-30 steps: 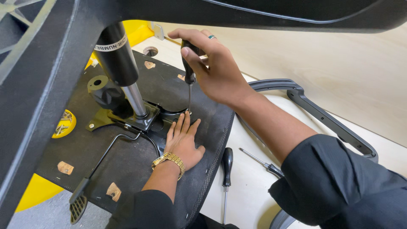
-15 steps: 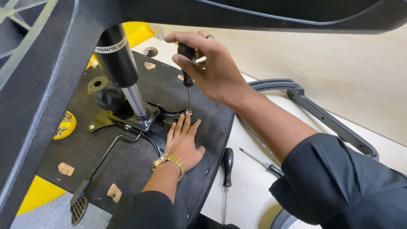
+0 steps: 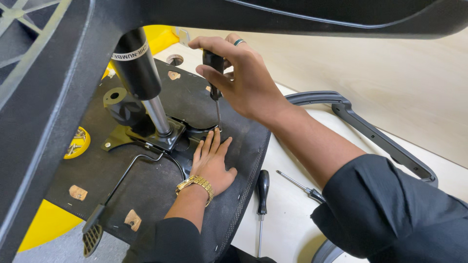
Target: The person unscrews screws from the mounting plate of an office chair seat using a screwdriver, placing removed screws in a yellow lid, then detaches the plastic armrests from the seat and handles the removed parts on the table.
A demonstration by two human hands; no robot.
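While the head view looks down on an upturned office chair seat [image 3: 161, 195], the right hand [image 3: 243, 80] closes round a black-handled screwdriver [image 3: 214, 73], tip standing upright on the metal mechanism plate [image 3: 161, 139] just beside the gas cylinder [image 3: 141, 73]. Left hand [image 3: 212, 160] lies flat, fingers spread, holding nothing, pressing the seat beside that plate. Plate sits in place; fastening looks under way, unfinished. Two spare screwdrivers [image 3: 262, 195] lie off the seat edge; a loose armrest [image 3: 360, 129] beyond.

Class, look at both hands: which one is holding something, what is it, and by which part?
The right hand holds a screwdriver by its black handle, shaft pointing down. The left hand holds nothing; it lies flat on the seat underside.
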